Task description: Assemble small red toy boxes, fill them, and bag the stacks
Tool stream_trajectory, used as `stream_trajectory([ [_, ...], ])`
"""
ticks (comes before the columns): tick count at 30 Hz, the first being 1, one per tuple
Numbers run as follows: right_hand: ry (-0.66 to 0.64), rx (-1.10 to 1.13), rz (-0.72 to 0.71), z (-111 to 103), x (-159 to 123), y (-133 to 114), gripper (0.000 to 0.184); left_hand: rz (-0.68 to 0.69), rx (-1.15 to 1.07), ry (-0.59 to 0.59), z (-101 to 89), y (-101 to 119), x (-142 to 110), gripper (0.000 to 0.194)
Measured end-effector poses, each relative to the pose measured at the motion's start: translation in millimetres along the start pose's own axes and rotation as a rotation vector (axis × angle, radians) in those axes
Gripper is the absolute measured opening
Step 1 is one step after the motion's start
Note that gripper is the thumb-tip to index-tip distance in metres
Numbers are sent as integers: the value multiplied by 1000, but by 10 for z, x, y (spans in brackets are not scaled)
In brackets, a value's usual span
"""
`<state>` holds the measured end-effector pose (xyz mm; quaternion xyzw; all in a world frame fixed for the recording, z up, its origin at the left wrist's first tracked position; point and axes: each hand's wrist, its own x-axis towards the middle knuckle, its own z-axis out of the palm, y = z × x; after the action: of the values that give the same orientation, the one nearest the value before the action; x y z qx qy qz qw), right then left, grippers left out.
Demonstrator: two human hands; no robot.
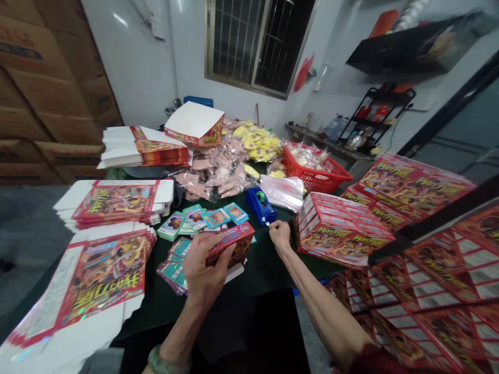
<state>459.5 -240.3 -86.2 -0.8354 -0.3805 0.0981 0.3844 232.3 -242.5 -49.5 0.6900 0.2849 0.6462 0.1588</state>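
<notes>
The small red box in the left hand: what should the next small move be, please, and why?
Probably tape it next: the left hand grips the small red box, and the right hand sits beside the blue tape dispenser.

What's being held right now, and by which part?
The left hand grips a small red printed box by its near end. The right hand is pinched beside a blue tape dispenser; whether it holds anything cannot be told.

My left hand (pixel 205 265) is up in front of me, with its fingers curled and its back facing me. My right arm (pixel 319 296) reaches far out, and my right hand (pixel 279 234) bends down, its fingers pinched together.
</notes>
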Motion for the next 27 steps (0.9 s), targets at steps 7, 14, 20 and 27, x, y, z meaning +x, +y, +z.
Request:
stream_trajectory([
  [7, -54, 616, -198, -483, -1011, -650, 20, 11, 11, -3, -20, 53, 0, 22],
  [14, -191, 1085, -136, -436, -1326, -1047, 78, -73, 71, -40, -46, 75, -10, 23],
  [20, -133, 1174, -25, -229, -1385, -1080, 67, -36, 92, -24, -26, 49, -30, 27],
  [27, -130, 1144, 22, -146, -1363, -1100, 62, 12, 71, -38, -38, 37, -38, 30],
])
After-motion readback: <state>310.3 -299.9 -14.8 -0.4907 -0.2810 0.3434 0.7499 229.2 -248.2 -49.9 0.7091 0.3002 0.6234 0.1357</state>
